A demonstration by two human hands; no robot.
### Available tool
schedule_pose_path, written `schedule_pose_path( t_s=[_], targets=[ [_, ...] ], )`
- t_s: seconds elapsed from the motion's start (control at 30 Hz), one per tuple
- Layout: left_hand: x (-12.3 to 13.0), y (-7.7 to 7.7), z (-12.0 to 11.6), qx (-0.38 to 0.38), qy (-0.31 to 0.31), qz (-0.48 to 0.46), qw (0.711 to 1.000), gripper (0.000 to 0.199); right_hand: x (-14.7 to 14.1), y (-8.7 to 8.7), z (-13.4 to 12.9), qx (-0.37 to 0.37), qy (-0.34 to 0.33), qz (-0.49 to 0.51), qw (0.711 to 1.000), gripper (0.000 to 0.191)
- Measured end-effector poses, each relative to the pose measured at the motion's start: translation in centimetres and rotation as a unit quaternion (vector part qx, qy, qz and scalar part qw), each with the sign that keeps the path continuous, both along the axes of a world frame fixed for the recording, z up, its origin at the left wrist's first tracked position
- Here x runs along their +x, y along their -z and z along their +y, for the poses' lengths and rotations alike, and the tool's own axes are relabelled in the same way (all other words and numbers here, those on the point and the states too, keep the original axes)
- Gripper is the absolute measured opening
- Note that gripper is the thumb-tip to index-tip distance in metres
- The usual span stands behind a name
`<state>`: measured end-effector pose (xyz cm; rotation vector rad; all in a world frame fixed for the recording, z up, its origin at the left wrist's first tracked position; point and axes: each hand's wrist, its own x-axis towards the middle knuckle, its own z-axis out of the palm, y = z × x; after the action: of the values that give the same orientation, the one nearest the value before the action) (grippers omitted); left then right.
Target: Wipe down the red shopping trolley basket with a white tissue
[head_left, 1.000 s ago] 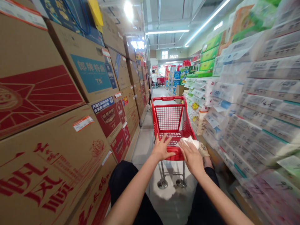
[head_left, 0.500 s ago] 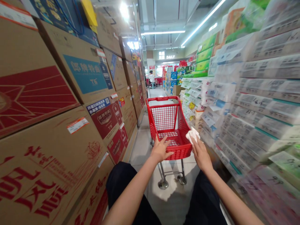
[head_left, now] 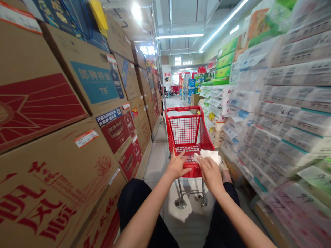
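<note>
A small red shopping cart (head_left: 183, 131) with a grid basket and metal legs on casters stands on the floor right in front of me. My left hand (head_left: 178, 166) rests at the near left corner of its basket, fingers spread. In my right hand (head_left: 210, 172) is a white cloth or tissue (head_left: 210, 156), pressed on the near right part of the basket rim. The fingers partly cover the cloth, so whether it is paper or fabric I cannot tell. My knees are bent on either side of the cart.
Stacked cardboard cartons (head_left: 98, 82) wall the aisle on the left. Packs of tissue paper (head_left: 289, 113) are piled high on the right, close to my right arm. Farther down the tiled floor (head_left: 155, 155), a person (head_left: 167, 86) sits on a stool.
My right hand has moved left along the near rim with the white cloth, which now spreads wider. The cart has shifted slightly to the right. My left hand stays at the corner.
</note>
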<state>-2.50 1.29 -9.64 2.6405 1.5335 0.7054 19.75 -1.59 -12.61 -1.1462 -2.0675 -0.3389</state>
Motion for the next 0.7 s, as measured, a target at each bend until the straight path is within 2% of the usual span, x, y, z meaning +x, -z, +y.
schedule_pose_path(
  t_s=[0.13, 0.2, 0.27, 0.33, 0.4, 0.5, 0.57, 0.7],
  targets=[
    [1.6, 0.1, -0.4, -0.005, 0.020, -0.006, 1.000, 0.083, -2.4, -1.2, -0.9, -0.016, -0.044, 0.016, 0.999, 0.051],
    [2.3, -0.1, -0.8, -0.001, 0.026, -0.020, 0.999, 0.092, -2.2, -1.8, -1.1, -0.030, -0.075, 0.041, 0.996, 0.048],
    [2.8, -0.4, -1.3, 0.008, 0.006, -0.034, 0.999, 0.097, -1.2, -2.4, -0.9, -0.046, -0.099, 0.086, 0.990, 0.046],
    [3.3, -0.6, -1.9, 0.030, -0.032, -0.046, 0.998, 0.094, 0.4, -3.1, -0.5, -0.057, -0.088, 0.140, 0.985, 0.041],
    [3.7, -0.8, -2.4, 0.061, -0.064, -0.053, 0.995, 0.085, 2.0, -3.8, 0.1, -0.063, -0.041, 0.172, 0.982, 0.036],
    [4.3, -1.0, -3.3, 0.112, -0.079, -0.049, 0.989, 0.080, 3.7, -4.6, 0.8, -0.098, 0.001, 0.186, 0.978, 0.031],
    [4.7, -1.2, -3.8, 0.137, -0.070, -0.043, 0.987, 0.082, 4.1, -4.9, 1.2, -0.123, -0.001, 0.213, 0.969, 0.029],
    [5.1, -1.9, -4.4, 0.145, -0.004, -0.036, 0.989, 0.082, 3.5, -5.2, 1.8, -0.135, -0.022, 0.316, 0.939, 0.032]
  ],
)
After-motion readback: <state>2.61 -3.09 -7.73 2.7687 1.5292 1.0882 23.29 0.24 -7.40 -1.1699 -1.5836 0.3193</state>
